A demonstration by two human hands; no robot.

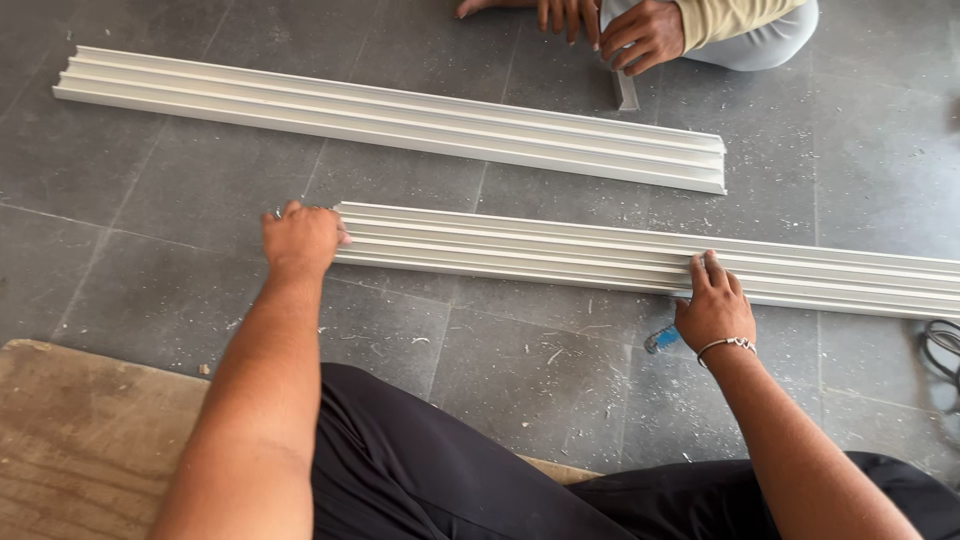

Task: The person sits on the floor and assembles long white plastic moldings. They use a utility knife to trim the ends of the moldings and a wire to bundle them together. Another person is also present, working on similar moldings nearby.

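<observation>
head view: person is sitting on the grey tiled floor [150, 180], legs in black trousers [430, 470] at the bottom edge of frame. the near white ribbed profile [640, 260] is lying flat on the floor across the middle, running from left of centre out past the right edge.

left hand [300, 240] is pressing against the profile's left end, fingers curled narrow over the end face; likely bracing the piece so it is not sliding lengthwise. something small and metallic is showing at the knuckles; cannot tell what.

right hand [712, 305] is resting on the near edge of the same profile further right, fingers flattened and close together on the ribs, bracelet [728, 344] at the wrist. a small blue object [661, 339] is lying on the floor just beside this hand, not gripped.

second white profile [390, 118] is lying well apart toward the far edge of the floor, roughly parallel. another person's hands [610, 28] are working at the top edge on a short grey strip [626, 90]. wooden board [80, 440] is sitting at the near-left corner. white shavings [560, 350] are scattered along the near profile.
</observation>
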